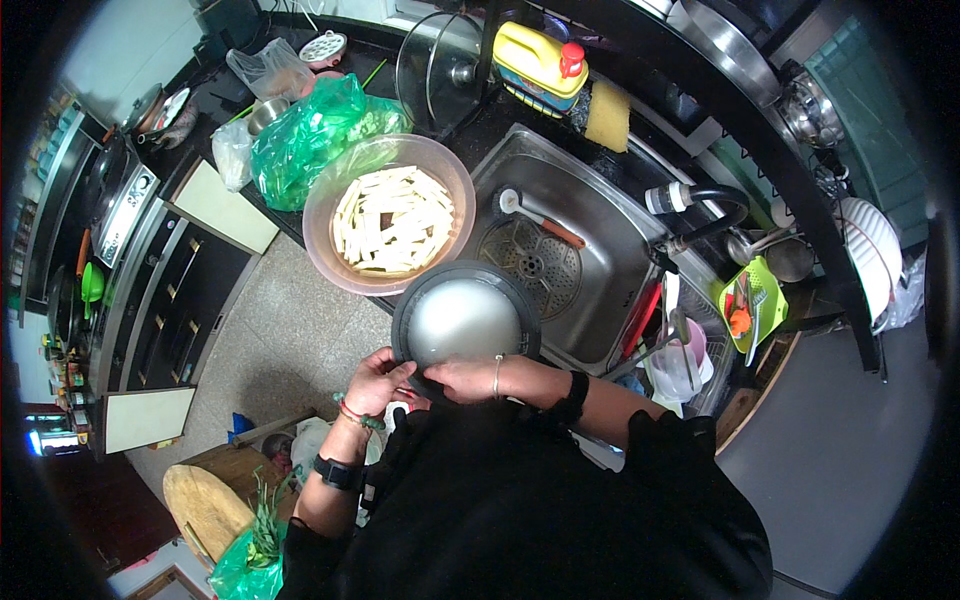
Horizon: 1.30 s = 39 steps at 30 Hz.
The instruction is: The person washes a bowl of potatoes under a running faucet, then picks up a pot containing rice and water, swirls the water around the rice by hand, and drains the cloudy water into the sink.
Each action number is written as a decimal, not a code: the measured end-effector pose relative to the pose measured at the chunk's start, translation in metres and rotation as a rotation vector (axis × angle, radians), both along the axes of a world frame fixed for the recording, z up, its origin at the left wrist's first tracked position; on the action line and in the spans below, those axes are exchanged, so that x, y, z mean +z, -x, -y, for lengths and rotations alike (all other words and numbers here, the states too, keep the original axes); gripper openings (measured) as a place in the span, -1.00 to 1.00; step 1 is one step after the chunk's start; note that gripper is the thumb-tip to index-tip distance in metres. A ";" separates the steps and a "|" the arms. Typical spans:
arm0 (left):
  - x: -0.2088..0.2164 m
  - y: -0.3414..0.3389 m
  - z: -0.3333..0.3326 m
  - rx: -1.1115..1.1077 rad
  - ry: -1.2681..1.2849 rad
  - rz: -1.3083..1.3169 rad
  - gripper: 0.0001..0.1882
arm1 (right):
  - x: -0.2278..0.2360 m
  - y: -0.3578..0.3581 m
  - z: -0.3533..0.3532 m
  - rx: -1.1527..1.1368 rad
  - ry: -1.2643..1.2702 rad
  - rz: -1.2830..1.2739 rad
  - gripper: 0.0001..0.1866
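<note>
A dark round pot with cloudy white liquid in it is right in front of my body, at the near left corner of the sink. My left hand grips the pot's near left rim, thumb toward the inside. Along the near rim, my right hand is curled against the pot, its fingertips partly hidden. Just beyond the pot stands a translucent pinkish basin holding many pale cut strips, likely a vegetable.
The steel sink holds a brush with an orange handle and a drain strainer. Black faucet, yellow jug and sponge line its far side. A green bag and glass lid are behind the basin.
</note>
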State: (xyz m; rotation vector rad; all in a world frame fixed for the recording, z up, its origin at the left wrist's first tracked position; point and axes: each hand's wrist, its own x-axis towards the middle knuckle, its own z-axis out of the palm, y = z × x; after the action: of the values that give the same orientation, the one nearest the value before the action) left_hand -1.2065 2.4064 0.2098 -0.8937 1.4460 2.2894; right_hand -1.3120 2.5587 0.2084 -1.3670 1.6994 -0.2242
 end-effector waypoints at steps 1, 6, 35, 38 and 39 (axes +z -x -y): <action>0.002 0.001 -0.001 -0.002 0.000 -0.001 -0.91 | -0.008 0.003 -0.005 -0.038 0.101 0.054 -0.59; 0.001 -0.001 0.000 0.005 0.003 0.007 -0.92 | 0.013 0.027 -0.029 -0.250 0.391 0.126 -0.64; -0.002 -0.002 -0.002 0.011 0.056 -0.017 -0.88 | -0.011 0.046 -0.118 -1.014 0.344 -0.221 -0.62; -0.002 0.000 0.001 -0.023 0.082 -0.009 -0.94 | -0.017 0.038 -0.123 -1.069 0.386 -0.185 -0.63; 0.002 0.000 0.001 -0.057 0.104 -0.043 -0.94 | -0.018 0.034 -0.124 -1.101 0.399 -0.152 -0.64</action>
State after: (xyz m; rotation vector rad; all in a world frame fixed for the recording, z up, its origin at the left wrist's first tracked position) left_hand -1.2069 2.4052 0.2116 -0.8263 1.6007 2.2225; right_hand -1.3461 2.6827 0.1907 -0.5525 2.4775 -1.1396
